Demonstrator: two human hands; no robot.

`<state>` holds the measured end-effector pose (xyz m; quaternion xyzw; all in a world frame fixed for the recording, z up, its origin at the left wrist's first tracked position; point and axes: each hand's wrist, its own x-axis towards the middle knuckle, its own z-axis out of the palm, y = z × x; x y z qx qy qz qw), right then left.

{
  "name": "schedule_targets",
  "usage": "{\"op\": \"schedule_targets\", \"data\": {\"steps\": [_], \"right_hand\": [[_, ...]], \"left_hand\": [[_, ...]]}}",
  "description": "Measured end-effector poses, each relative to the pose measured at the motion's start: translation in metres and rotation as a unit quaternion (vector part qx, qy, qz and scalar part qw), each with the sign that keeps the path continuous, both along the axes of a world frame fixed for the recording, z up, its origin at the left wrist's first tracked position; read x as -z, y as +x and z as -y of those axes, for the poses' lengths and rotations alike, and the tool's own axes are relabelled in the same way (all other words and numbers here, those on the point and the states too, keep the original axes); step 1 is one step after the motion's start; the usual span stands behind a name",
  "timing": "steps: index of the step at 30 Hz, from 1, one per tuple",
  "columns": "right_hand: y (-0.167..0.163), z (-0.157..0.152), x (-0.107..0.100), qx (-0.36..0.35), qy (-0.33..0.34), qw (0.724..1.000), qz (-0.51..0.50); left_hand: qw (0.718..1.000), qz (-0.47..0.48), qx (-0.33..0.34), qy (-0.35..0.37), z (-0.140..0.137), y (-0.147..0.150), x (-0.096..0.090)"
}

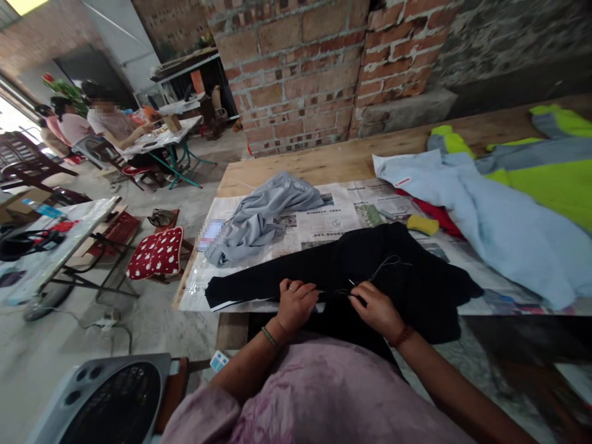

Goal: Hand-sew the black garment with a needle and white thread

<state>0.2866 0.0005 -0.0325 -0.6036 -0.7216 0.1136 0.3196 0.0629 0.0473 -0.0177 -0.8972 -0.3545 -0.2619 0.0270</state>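
Note:
A pair of black trousers or a similar long black garment (296, 265) lies across the front of the table, its near edge drawn toward me. My left hand (297, 303) is closed on that edge, fingers bent over the cloth. To its right, my right hand (377, 311) pinches at the same edge with thumb and forefinger. A small shiny sliver, seemingly a needle (352, 282), sticks out at the right fingertips. Grey thread (391, 262) loops over the black cloth above that hand, and a thin strand spans the gap between both hands.
Newspaper (337, 209) covers the wooden table. On it are a grey garment (272, 206), a phone (211, 234), a yellow sponge-like piece (422, 225) and a light blue garment (481, 216). A fan (115, 401) stands lower left; a red-cushioned stool (155, 253) and seated people are beyond.

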Motion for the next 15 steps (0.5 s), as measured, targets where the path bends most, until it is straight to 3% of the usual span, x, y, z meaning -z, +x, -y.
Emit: {"op": "schedule_targets", "data": {"steps": [6,15], "right_hand": [[-0.001,0.000,-0.001,0.004,0.004,1.000,-0.007],[-0.001,0.000,0.000,0.004,0.017,1.000,0.006]], "left_hand": [[1.000,-0.009,0.008,-0.019,-0.002,0.003,-0.006],[0.998,-0.046,-0.003,0.040,0.007,0.023,0.002]]}}
